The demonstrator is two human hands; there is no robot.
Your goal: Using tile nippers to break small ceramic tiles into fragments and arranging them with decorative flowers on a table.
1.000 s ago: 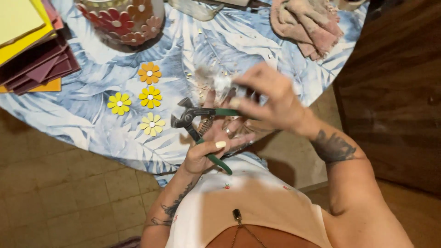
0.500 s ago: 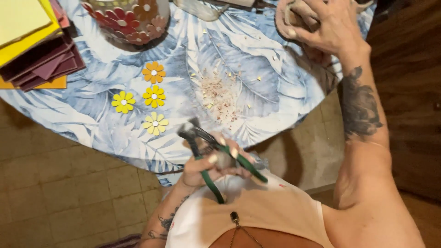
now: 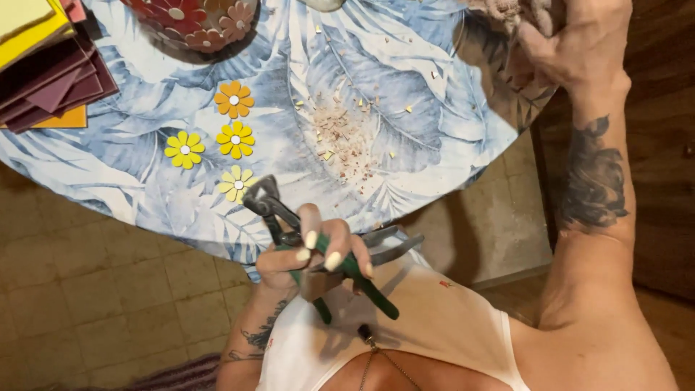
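The left hand (image 3: 311,257) is closed around a pair of green-handled nippers (image 3: 308,242), held close to the body at the near edge of the round surface (image 3: 405,166), which carries a blue leaf-print cloth. The same grip also pinches a small dark flat piece (image 3: 318,284) under the fingers, and a grey metal tool (image 3: 391,245) sticks out to the right of the hand. The nipper head points left and away, over the cloth's edge.

The right hand (image 3: 586,40) is stretched to the far right corner, fingers curled onto a beige rag (image 3: 517,11); whether it has the rag firmly pinched cannot be told, since the frame cuts it off.

On the cloth: a scatter of pale chips (image 3: 347,134) in the middle, four cut flowers, one orange (image 3: 234,99) and three yellow (image 3: 235,139), to the left, a flower-covered bowl (image 3: 195,18) at the far edge, stacked coloured sheets (image 3: 43,72) far left.

Risks, as judged:
- One hand carries several items at once. A slack finger could let the dark piece or the grey tool drop to the tiled floor (image 3: 94,289) below.
- The nipper head is exposed beside the lap, so a slip could pinch or jab.
- The reaching forearm passes near the chips; dragging the rag back low could sweep sharp fragments off the edge or into the flowers.
- The chips could cut bare skin if pressed on.
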